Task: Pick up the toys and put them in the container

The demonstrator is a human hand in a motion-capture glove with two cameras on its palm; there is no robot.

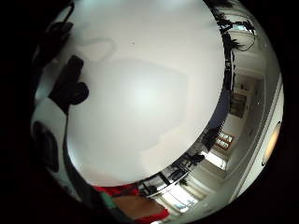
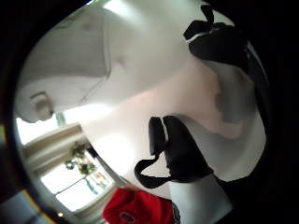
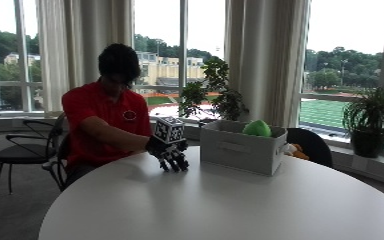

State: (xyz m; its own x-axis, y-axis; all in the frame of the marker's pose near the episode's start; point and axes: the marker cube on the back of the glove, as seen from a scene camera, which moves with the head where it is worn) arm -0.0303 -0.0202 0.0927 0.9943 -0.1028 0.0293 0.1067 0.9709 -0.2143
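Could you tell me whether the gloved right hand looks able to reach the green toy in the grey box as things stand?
Probably yes: the right hand rests on the table beside the box, nothing lies between them, and the green toy sticks up above the open top.

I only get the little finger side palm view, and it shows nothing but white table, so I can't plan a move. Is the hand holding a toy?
Observer: No. In the outside view the hand holds nothing; it hangs open, pointing down at the table.
Operator: Where is the container?
Observer: The grey container stands on the table, just beside the hand.
Operator: Any toys in it?
Observer: A green toy shows above its rim.
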